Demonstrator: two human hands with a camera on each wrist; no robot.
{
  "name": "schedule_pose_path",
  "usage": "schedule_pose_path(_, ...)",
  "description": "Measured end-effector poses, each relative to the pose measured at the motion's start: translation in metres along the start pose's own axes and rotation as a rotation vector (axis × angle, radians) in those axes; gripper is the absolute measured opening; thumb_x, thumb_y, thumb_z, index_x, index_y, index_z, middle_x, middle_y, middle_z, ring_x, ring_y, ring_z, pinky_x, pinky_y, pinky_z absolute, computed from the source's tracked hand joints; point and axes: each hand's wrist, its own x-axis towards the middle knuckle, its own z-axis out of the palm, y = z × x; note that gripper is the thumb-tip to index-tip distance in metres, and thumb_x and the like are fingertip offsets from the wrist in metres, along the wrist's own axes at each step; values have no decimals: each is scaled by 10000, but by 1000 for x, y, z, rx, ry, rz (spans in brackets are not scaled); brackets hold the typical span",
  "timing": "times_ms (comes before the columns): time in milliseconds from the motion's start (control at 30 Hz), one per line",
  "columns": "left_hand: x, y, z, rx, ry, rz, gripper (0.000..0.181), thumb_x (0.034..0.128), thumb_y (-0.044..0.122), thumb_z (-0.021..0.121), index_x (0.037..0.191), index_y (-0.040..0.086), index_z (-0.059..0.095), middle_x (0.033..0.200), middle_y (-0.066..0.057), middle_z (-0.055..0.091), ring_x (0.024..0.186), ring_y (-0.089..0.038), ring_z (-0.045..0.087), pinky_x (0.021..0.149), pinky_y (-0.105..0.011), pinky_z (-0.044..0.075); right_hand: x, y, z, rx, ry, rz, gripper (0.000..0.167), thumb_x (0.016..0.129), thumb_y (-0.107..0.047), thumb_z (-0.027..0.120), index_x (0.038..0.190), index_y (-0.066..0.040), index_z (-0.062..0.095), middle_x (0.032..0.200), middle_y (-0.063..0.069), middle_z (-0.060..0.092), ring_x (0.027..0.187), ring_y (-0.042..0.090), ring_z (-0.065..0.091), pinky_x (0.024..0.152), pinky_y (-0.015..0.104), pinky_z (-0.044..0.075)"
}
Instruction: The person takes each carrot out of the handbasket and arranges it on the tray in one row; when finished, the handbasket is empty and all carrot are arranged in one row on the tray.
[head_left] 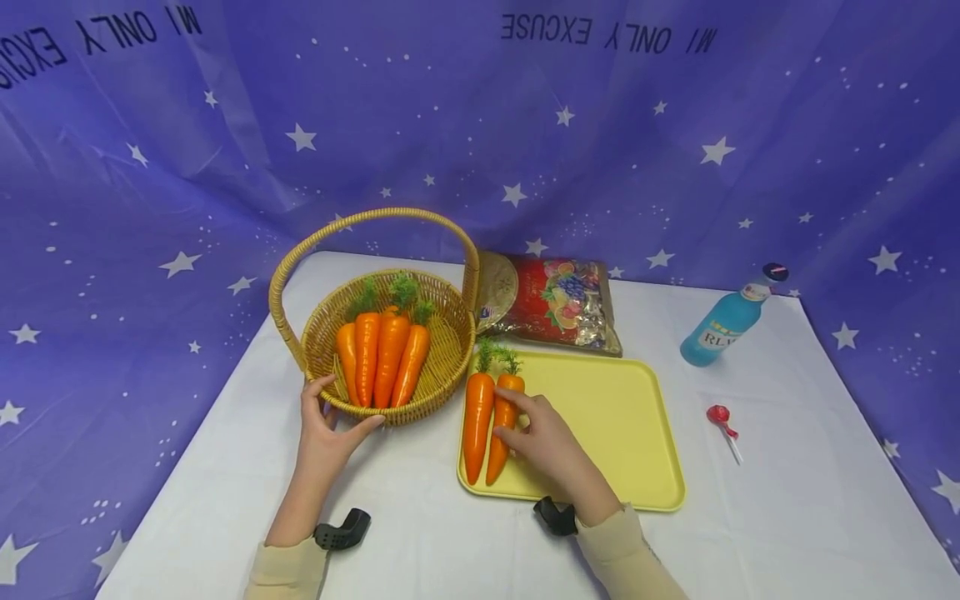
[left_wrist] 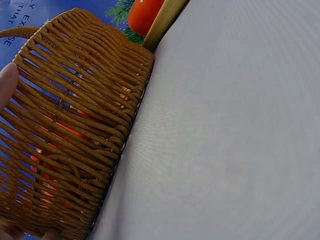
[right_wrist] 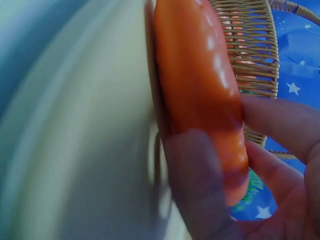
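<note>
Several orange carrots (head_left: 390, 354) with green tops lie in the wicker basket (head_left: 442, 400). At the basket's near rim is my left hand (head_left: 324, 437), its thumb and fingers gripping the rim; the left wrist view shows the woven side (left_wrist: 75, 125) close up. Two more carrots lie side by side on the left part of the yellow tray (head_left: 615, 433). My right hand (head_left: 543, 437) holds the right one of them (head_left: 510, 408) between thumb and fingers; the right wrist view shows this carrot (right_wrist: 200, 65) and the fingers around it. The other carrot (head_left: 477, 425) is just to its left.
Behind the tray lies a red and gold packet (head_left: 551, 304). A blue bottle (head_left: 720, 329) stands tilted in view to the right of the tray, with a red lollipop (head_left: 718, 414) in front of it. A purple star-patterned cloth (head_left: 450, 125) hangs behind the white table (head_left: 420, 533).
</note>
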Motion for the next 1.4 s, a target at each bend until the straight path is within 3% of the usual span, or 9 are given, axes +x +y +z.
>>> schedule_pose_path(133, 1, 0, 0, 10, 1, 3, 927, 770, 160, 831, 1430, 112, 182, 1574, -130, -16, 1429, -339, 117, 1156, -474, 198, -5, -6, 0, -161, 8, -13, 576, 879, -348, 709, 1412, -274, 504, 950, 111, 495, 656, 203, 451, 554, 310, 395)
schedule_pose_path(300, 1, 0, 0, 5, -2, 4, 929, 775, 168, 827, 1435, 106, 176, 1577, -127, -32, 1430, -343, 108, 1156, -476, 197, -10, -15, -2, -334, 46, -57, 591, 887, -406, 682, 1425, -256, 488, 993, 116, 595, 727, 212, 538, 640, 368, 477)
schedule_pose_path(400, 0, -1, 0, 4, -2, -4, 933, 772, 172, 831, 1435, 110, 178, 1577, -126, -36, 1430, -346, 108, 1156, -478, 196, -11, -21, -8, -404, 80, -78, 553, 892, -400, 675, 1397, -238, 518, 950, 98, 615, 694, 204, 538, 613, 367, 477)
schedule_pose_path(567, 0, -1, -1, 1, -3, -4, 933, 773, 182, 831, 1433, 109, 175, 1579, -122, -60, 1429, -352, 108, 1154, -489, 194, -8, -40, -23, -307, 120, -132, 562, 886, -316, 704, 1405, -256, 500, 1012, 87, 639, 723, 201, 567, 606, 340, 497)
schedule_pose_path(767, 1, -1, -1, 0, -1, 1, 924, 772, 176, 831, 1430, 114, 184, 1578, -124, -63, 1428, -348, 114, 1154, -484, 197, 9, -71, -31, -20, 36, -193, 632, 884, -258, 717, 1437, -369, 432, 1177, 38, 629, 901, 165, 623, 733, 320, 560)
schedule_pose_path(933, 1, -2, -1, 4, -6, 7, 927, 779, 195, 826, 1435, 109, 177, 1576, -122, -32, 1428, -352, 115, 1152, -490, 196, 41, -87, -17, 86, -23, -233, 604, 901, -208, 692, 1444, -298, 443, 1178, 39, 616, 926, 170, 633, 713, 283, 564)
schedule_pose_path(1067, 1, -2, 0, 11, 1, 15, 917, 775, 199, 829, 1426, 109, 190, 1571, -134, -7, 1433, -333, 105, 1153, -494, 193, 70, -94, 0, 41, -30, -239, 592, 902, -178, 671, 1449, -208, 445, 1249, 100, 598, 912, 158, 636, 686, 251, 551)
schedule_pose_path(1233, 0, -1, 1, 22, -2, 25, 906, 776, 187, 828, 1421, 108, 197, 1570, -144, -12, 1440, -311, 74, 1155, -496, 188, 95, -107, 16, -169, -47, -226, 632, 904, -209, 666, 1472, -146, 397, 1347, 105, 547, 986, 181, 624, 776, 302, 543)
schedule_pose_path(1400, 0, 0, 0, 28, -3, 18, 910, 780, 197, 826, 1426, 104, 193, 1573, -142, -26, 1440, -322, 67, 1155, -497, 185, 111, -117, 27, -294, -113, -150, 668, 915, -256, 656, 1490, -109, 348, 1275, 105, 602, 819, 180, 624, 741, 327, 528)
